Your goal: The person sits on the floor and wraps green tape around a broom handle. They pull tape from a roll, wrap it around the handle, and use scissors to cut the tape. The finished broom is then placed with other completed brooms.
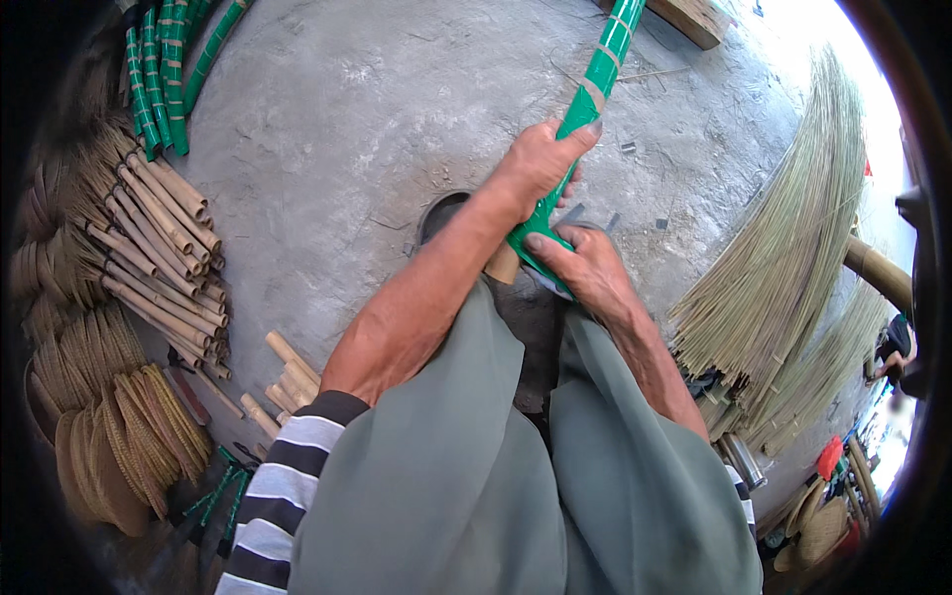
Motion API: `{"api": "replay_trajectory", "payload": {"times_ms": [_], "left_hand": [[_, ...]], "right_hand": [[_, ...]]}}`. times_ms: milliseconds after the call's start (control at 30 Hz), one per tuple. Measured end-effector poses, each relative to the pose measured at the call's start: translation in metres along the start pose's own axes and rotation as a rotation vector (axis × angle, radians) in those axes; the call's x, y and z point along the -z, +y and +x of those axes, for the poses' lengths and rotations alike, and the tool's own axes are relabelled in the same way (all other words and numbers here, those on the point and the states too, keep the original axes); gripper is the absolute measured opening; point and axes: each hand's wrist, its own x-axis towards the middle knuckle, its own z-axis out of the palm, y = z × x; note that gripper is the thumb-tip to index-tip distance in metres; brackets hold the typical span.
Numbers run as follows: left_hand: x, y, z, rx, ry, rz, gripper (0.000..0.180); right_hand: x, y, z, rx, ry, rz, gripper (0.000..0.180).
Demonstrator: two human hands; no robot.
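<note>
A long stick wrapped in green tape (pixel 599 74) runs from between my knees up and away to the top of the view. My left hand (pixel 540 164) is closed around its lower part, thumb laid along the green wrap. My right hand (pixel 580 263) grips the stick's bottom end, where the green tape (pixel 531 238) flares out and a bare tan end (pixel 503 265) shows. Both forearms reach out over my grey-green trousers.
Grey concrete floor (pixel 347 129). At left lie several bare cane handles with bristle heads (pixel 159 248) and woven fan-shaped pieces (pixel 119 426). More green-wrapped sticks (pixel 159 69) lie top left. Short bamboo pieces (pixel 288 382) sit by my left knee. Bundles of pale straw (pixel 793 258) lie right.
</note>
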Motion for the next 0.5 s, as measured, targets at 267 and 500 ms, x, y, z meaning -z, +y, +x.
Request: {"api": "replay_trajectory", "payload": {"times_ms": [267,500], "left_hand": [[-0.004,0.007,0.015,-0.159,0.211,0.136,0.061],[0.02,0.016,-0.005,0.149,-0.134,-0.48,0.055]], "right_hand": [[0.008,0.003,0.003,-0.005,0.149,0.021,0.056],[-0.002,-0.005,0.002,0.017,0.011,0.183,0.061]]}}
